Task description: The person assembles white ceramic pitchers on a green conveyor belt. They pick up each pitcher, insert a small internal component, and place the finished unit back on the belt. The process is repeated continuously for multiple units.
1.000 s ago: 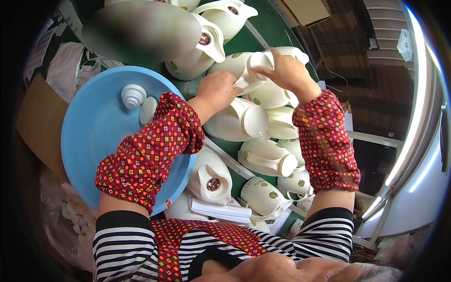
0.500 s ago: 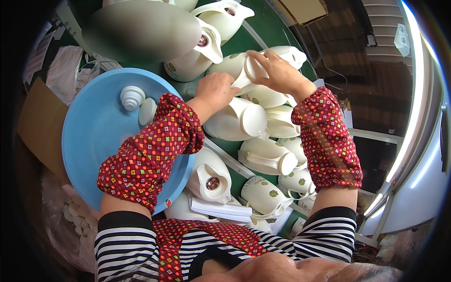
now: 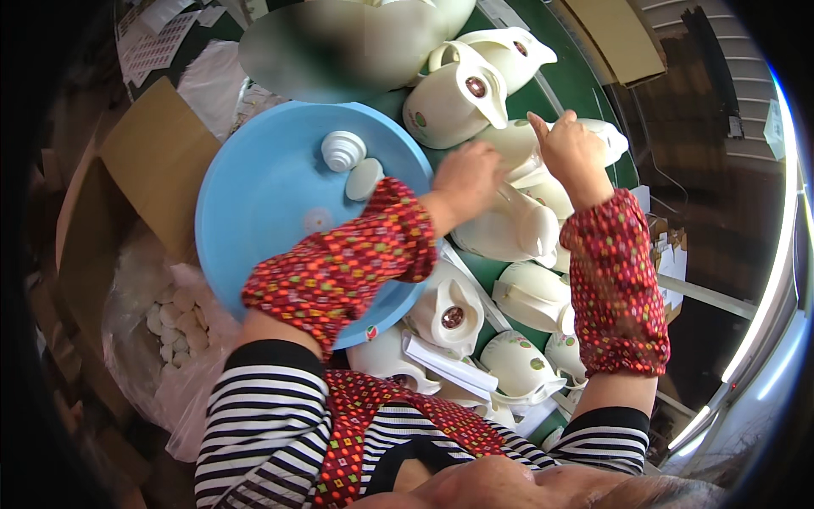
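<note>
My left hand is smeared by motion, between the blue basin and the cream jugs, so its fingers are unclear. It is close to a cream jug lying on its side. My right hand is over another cream jug that lies farther back. Its thumb and a finger are stretched out and apart, and I see nothing held between them. The hand partly hides that jug's top.
The blue basin at the left holds a white stepped stopper and a white round cap. Several more jugs crowd the green table. A plastic bag of white pieces sits by a cardboard box.
The view has turned left, so the basin and jugs appear farther right. Both hands have drawn slightly nearer to me, and my left hand has come away from the rear jug.
</note>
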A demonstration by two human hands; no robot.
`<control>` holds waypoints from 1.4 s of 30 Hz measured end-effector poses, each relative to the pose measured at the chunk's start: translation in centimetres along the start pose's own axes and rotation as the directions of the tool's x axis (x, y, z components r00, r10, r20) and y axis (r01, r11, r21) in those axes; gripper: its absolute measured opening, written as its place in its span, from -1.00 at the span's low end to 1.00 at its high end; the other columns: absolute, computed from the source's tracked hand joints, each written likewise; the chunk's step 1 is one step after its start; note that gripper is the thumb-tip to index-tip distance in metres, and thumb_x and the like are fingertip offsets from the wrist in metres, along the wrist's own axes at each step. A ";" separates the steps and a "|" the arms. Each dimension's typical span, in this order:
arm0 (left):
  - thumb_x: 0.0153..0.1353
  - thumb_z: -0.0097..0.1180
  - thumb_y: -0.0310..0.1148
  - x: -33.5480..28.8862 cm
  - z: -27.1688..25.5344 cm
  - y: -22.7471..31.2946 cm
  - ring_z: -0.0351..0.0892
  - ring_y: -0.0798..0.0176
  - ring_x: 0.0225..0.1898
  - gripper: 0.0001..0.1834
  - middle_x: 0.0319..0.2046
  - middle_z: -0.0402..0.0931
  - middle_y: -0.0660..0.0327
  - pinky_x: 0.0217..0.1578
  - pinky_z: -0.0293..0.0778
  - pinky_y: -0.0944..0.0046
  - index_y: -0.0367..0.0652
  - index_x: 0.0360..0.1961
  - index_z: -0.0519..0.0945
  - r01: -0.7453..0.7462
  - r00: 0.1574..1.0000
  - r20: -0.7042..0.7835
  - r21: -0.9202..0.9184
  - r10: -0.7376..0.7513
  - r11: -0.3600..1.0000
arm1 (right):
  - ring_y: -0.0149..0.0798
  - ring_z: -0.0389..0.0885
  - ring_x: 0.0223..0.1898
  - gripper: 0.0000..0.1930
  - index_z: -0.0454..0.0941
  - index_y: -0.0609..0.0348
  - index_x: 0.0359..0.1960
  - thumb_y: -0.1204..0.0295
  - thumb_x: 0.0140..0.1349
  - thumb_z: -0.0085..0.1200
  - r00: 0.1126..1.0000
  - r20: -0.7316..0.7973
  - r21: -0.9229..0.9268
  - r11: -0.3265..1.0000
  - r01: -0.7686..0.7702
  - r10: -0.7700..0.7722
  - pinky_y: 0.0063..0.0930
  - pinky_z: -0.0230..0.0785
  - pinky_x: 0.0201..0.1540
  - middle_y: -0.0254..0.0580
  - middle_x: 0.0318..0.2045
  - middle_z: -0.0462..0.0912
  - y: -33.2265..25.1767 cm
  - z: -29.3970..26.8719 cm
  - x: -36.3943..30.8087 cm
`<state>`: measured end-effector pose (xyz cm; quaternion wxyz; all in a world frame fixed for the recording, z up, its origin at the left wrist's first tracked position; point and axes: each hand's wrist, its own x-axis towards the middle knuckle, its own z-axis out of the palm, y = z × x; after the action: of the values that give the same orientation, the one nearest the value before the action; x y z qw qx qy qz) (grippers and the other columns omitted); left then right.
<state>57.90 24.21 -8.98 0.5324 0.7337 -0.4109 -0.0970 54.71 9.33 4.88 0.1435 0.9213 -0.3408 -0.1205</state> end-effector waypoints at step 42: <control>0.37 0.15 -0.39 11.3 -7.0 -0.2 0.15 -0.06 0.54 -0.39 0.50 0.24 0.06 0.55 -0.03 -0.16 -0.03 0.45 0.41 -0.602 0.785 0.457 0.404 0.418 0.689 | 0.19 0.52 0.29 -0.12 0.34 -0.12 0.48 0.32 0.06 0.46 0.994 -0.061 0.533 0.845 -0.044 0.090 -0.10 0.35 0.41 0.19 0.28 0.49 28.8 7.3 4.9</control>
<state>69.33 21.20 -2.93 0.2378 0.6777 -0.6938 0.0532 38.96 -16.14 7.46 -0.0985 0.9168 -0.3864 0.0223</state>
